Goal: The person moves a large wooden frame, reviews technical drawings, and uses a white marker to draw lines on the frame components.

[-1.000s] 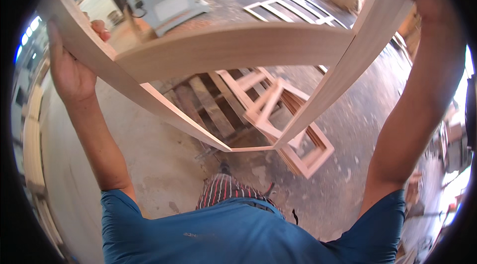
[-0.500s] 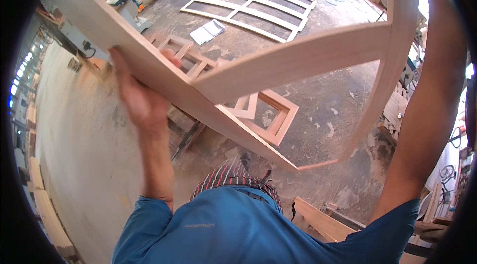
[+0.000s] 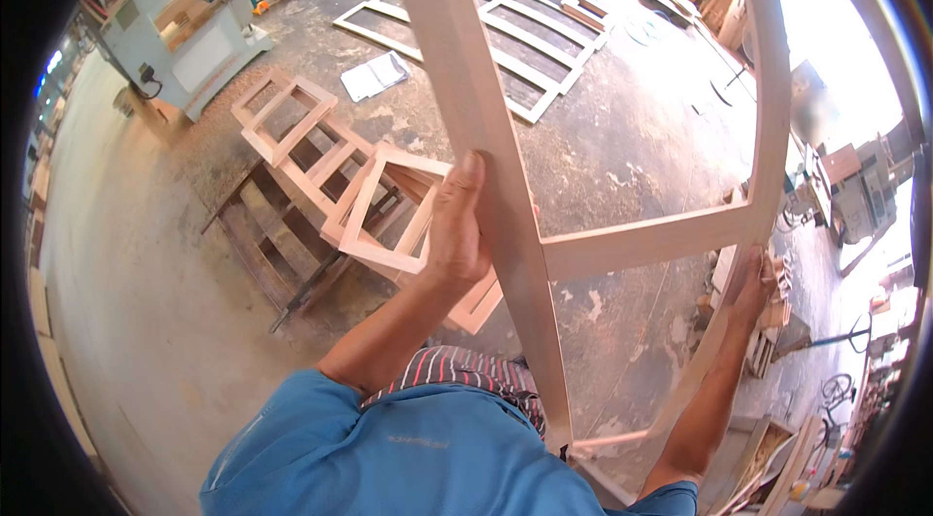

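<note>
A large pale wooden frame (image 3: 520, 190) is held up tilted in front of my body, its long side pieces joined by a crossbar (image 3: 646, 236). My left hand (image 3: 459, 229) is closed on the left side piece, thumb lying on its face and the other fingers mostly hidden behind. On the far side, just below the crossbar joint, my right hand (image 3: 753, 285) grips the right side piece. The frame's lower end comes down close to my waist, and its upper end runs out of the picture.
Left of the frame, several small wooden frames (image 3: 352, 239) lie stacked on a slatted wooden pallet (image 3: 258, 229). A big white grid frame (image 3: 379, 42) and white papers (image 3: 374, 76) lie on the floor ahead. A grey machine (image 3: 209, 59) stands at far left, more machinery (image 3: 860, 186) at right.
The wooden frame has swung more upright and shifted right. My left hand moved right with it. My right arm has come down, and its hand now shows on the right side piece.
</note>
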A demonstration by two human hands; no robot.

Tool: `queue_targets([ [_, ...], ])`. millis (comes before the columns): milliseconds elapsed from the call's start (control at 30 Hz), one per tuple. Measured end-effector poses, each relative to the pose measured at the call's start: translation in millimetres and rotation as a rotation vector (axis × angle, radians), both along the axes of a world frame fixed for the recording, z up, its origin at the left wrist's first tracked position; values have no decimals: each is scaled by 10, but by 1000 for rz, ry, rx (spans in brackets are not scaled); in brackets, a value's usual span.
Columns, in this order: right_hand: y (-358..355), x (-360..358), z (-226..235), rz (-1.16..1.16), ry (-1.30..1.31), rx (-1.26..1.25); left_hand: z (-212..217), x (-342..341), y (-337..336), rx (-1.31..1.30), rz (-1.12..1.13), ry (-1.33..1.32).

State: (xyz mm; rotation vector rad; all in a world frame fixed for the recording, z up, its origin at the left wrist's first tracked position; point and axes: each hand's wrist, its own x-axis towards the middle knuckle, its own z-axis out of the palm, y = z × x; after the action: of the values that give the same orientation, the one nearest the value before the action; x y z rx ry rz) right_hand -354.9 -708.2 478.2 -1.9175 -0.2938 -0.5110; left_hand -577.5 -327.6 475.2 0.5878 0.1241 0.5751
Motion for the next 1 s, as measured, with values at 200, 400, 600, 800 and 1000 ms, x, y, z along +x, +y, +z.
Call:
queue_targets([
  [200, -952, 1421, -634, 100, 140, 14, -492, 1194, -852, -76, -19, 140],
  [400, -1194, 2504, -697, 146, 199, -26, -834, 2175, -1474, -140, -14, 309],
  [600, -1139, 3593, -1556, 172, 167, -201, -1515, 2733, -1450, -290, -13, 317],
  [800, -576, 4262, -1707, 236, 428, -314, -2190, 3531, -1183, -458, 60, 505],
  [1000, 282, 5431, -1574, 380, 413, -306, -2806, 4640, -702, -615, 123, 559],
])
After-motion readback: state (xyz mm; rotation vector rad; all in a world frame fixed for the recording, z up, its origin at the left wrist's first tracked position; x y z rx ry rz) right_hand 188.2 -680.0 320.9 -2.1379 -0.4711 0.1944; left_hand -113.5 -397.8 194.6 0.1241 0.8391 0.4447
